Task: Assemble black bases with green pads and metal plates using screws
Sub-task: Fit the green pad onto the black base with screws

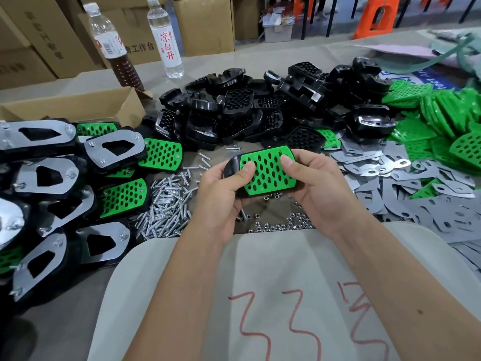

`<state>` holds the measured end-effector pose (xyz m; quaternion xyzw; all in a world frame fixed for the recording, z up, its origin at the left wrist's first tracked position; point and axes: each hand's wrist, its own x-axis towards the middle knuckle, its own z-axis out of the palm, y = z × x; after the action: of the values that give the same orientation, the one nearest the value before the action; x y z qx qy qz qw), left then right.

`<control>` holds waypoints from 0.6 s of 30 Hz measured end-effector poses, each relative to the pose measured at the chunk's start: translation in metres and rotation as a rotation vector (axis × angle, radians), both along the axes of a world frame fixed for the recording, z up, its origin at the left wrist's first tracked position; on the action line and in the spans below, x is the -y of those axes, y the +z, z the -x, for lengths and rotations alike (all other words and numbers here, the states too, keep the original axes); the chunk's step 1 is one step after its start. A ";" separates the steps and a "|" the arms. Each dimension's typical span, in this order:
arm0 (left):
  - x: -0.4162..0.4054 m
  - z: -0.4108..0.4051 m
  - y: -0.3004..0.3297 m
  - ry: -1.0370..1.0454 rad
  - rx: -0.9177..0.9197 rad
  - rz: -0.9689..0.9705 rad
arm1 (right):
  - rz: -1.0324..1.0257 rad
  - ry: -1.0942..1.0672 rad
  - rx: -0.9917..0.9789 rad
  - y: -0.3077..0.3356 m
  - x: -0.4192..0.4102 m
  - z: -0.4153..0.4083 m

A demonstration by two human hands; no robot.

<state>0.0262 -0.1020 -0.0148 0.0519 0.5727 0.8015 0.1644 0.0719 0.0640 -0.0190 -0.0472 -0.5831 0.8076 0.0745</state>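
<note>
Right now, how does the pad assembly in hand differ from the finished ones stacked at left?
The held assembly shows no screws in its green pad; the finished assemblies show screw heads at the pad corners. The held one is gripped by left hand and right hand; the finished ones lie piled. Both have perforated green pads on black bases.

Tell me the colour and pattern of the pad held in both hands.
Bright green pad, dotted with rows of oval holes showing black; head view.
</note>
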 end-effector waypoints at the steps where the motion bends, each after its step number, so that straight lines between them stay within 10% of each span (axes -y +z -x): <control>1: 0.000 0.001 -0.001 0.018 -0.021 0.020 | -0.021 -0.013 0.005 -0.001 0.001 0.001; 18: -0.004 -0.005 -0.002 0.027 -0.005 0.101 | -0.175 -0.183 -0.094 -0.003 0.006 0.000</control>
<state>0.0309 -0.0977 -0.0173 0.0379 0.6134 0.7735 0.1545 0.0717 0.0575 -0.0223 -0.0557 -0.6403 0.7450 0.1788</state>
